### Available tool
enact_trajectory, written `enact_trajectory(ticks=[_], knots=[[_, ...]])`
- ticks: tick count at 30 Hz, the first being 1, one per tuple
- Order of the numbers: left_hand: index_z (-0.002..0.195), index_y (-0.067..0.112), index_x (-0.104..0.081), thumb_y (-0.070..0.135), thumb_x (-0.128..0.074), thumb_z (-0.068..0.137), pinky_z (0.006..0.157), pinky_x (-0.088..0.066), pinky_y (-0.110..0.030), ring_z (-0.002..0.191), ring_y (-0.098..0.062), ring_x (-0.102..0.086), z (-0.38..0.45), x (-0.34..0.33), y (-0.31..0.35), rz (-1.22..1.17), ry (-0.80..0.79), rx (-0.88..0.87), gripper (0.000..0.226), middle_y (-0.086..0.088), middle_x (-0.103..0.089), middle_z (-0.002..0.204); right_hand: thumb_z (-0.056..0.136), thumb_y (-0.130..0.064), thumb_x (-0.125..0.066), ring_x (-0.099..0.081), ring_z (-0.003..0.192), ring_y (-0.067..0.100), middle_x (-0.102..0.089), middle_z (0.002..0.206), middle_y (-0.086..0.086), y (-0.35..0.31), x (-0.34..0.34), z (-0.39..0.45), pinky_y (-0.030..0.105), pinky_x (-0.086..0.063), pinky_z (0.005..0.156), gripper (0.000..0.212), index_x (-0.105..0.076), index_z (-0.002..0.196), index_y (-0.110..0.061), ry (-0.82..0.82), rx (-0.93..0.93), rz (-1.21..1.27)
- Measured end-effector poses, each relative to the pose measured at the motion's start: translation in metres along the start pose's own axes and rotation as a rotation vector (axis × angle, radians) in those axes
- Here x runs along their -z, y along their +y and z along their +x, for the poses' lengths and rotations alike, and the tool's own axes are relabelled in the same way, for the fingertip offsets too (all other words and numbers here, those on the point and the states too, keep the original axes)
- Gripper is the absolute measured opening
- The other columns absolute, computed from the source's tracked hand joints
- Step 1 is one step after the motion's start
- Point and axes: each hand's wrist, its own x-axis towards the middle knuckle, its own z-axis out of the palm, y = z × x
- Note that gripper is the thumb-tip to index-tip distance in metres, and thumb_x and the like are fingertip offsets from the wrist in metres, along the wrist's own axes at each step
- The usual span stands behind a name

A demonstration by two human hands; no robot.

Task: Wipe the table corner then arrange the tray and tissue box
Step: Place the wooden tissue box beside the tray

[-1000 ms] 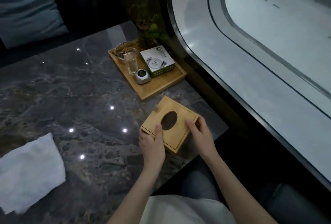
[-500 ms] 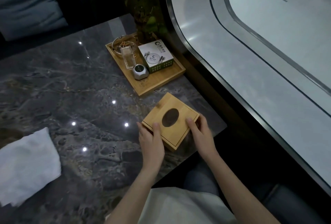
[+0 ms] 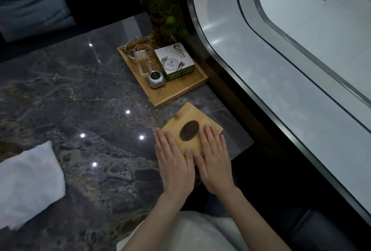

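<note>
Cloth (image 3: pixel 28 184), white and crumpled, lies at the left edge of my marble desk (image 3: pixel 84 98). Farther right, near the far corner, the wooden tray (image 3: pixel 180 92) holds an ashtray (image 3: pixel 138 46), a clear holder (image 3: pixel 143 62), a small metal piece (image 3: pixel 157 79) and a white-and-green box (image 3: pixel 174 64). Just in front of the tray, at the near corner, sits the wooden tissue box (image 3: pixel 192 119). My left hand (image 3: pixel 173 160) rests flat on its left side, my right hand (image 3: pixel 214 156) flat on its right; neither grip closes on it, fingers straight, thumbs touching.
</note>
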Motion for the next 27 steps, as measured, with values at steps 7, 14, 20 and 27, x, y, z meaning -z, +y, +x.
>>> enact_trajectory(ticks=[7, 14, 20, 27], knots=[[0.136, 0.011, 0.022, 0.048, -0.003, 0.087, 0.115, 0.012, -0.032, 0.139, -0.014, 0.025, 0.02, 0.008, -0.003, 0.008, -0.023, -0.019, 0.068, -0.005, 0.029, 0.147, 0.097, -0.044, -0.01, 0.012, 0.143, 0.002, -0.014, 0.152, 0.005, -0.009, -0.004, 0.016, 0.027, 0.011, 0.118, 0.058, -0.011, 0.144, -0.009, 0.048, -0.028, -0.075], [0.138, 0.009, 0.02, 0.051, -0.002, 0.086, 0.115, 0.01, -0.031, 0.139, -0.015, 0.025, 0.045, 0.018, -0.012, 0.036, -0.085, -0.11, 0.07, -0.006, 0.027, 0.149, 0.097, -0.046, -0.008, -0.009, 0.143, 0.016, -0.019, 0.153, 0.01, -0.019, -0.01, 0.029, 0.031, 0.002, 0.117, 0.063, -0.02, 0.144, -0.005, 0.05, -0.085, -0.075], [0.14, 0.011, 0.018, 0.05, -0.004, 0.086, 0.114, 0.012, -0.03, 0.138, -0.012, 0.025, 0.071, 0.023, -0.013, 0.049, -0.104, -0.162, 0.069, -0.002, 0.026, 0.149, 0.096, -0.048, -0.011, -0.007, 0.143, 0.018, -0.017, 0.153, 0.011, -0.024, -0.013, 0.049, 0.03, 0.002, 0.116, 0.065, -0.016, 0.144, -0.004, 0.074, -0.124, -0.065], [0.145, 0.009, 0.01, 0.049, -0.004, 0.086, 0.113, 0.011, -0.032, 0.139, -0.012, 0.021, 0.103, 0.027, -0.007, 0.101, -0.132, -0.197, 0.073, -0.006, 0.017, 0.156, 0.095, -0.049, -0.009, -0.002, 0.142, 0.016, -0.008, 0.152, 0.007, -0.024, -0.014, 0.074, 0.028, 0.006, 0.115, 0.066, -0.015, 0.145, -0.006, 0.082, -0.176, -0.088]])
